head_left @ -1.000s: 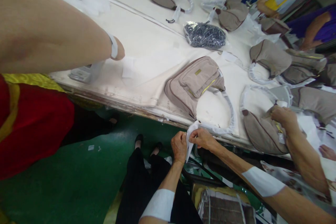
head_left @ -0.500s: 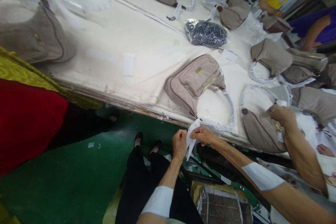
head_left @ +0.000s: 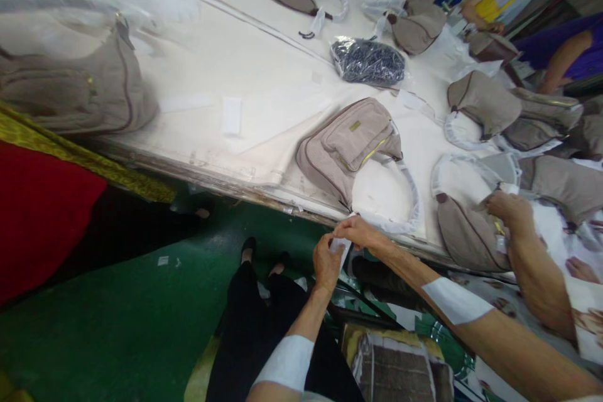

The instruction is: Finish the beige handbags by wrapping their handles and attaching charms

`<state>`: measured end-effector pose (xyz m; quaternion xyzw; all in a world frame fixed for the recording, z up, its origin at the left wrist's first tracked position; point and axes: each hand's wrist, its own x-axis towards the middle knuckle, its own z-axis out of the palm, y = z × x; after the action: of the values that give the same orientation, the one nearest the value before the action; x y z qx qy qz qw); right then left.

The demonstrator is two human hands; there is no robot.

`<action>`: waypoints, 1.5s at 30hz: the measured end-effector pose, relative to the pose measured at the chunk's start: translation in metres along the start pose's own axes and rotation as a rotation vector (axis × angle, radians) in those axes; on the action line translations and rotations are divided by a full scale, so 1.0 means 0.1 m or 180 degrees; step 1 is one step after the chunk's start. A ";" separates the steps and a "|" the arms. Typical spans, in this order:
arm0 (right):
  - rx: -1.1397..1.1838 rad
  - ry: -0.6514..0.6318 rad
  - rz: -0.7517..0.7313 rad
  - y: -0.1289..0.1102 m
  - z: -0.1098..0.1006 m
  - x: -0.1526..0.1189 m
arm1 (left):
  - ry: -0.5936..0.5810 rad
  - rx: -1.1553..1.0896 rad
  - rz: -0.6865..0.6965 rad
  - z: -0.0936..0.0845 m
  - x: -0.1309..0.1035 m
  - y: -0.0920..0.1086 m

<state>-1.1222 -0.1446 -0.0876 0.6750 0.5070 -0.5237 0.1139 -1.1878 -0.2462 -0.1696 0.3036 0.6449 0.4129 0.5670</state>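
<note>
A taupe corduroy shoulder bag with a yellow zip lies near the table's front edge. Its strap, wrapped in white, loops out to the right. Just off the edge, below the bag's lower corner, both my hands grip a thin white wrapping sheet. My left hand pinches it from the left. From the right, my right hand pinches it higher up, close to the bag's corner. Whatever the sheet encloses is hidden by my fingers.
A co-worker's hand rests on another taupe bag at right. A clear plastic packet with dark contents lies beyond my bag. Another bag lies at far left, beside a person in red. A padded stool stands below.
My right hand has moved up and left, closer to my left hand. Less of the white sheet now hangs in view. The bag at far left has shifted right.
</note>
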 end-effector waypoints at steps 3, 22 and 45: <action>0.0586 0.0208 -0.0365 -0.13 -0.18 -0.14 | -0.0032 -0.0093 0.0013 -0.04 0.03 -0.01; 0.0990 -0.0587 -0.0334 0.57 0.17 -0.39 | -0.0172 -0.0826 -0.0433 -0.37 -0.22 0.40; 0.0791 -0.0274 -0.0822 1.03 0.46 -0.68 | -0.0320 0.1545 0.1259 -0.40 -0.82 0.43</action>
<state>-1.0619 -0.2619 -0.0900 0.5901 0.5156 -0.6210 -0.0169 -1.2158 -0.3042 -0.0916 0.5696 0.6242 0.3337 0.4179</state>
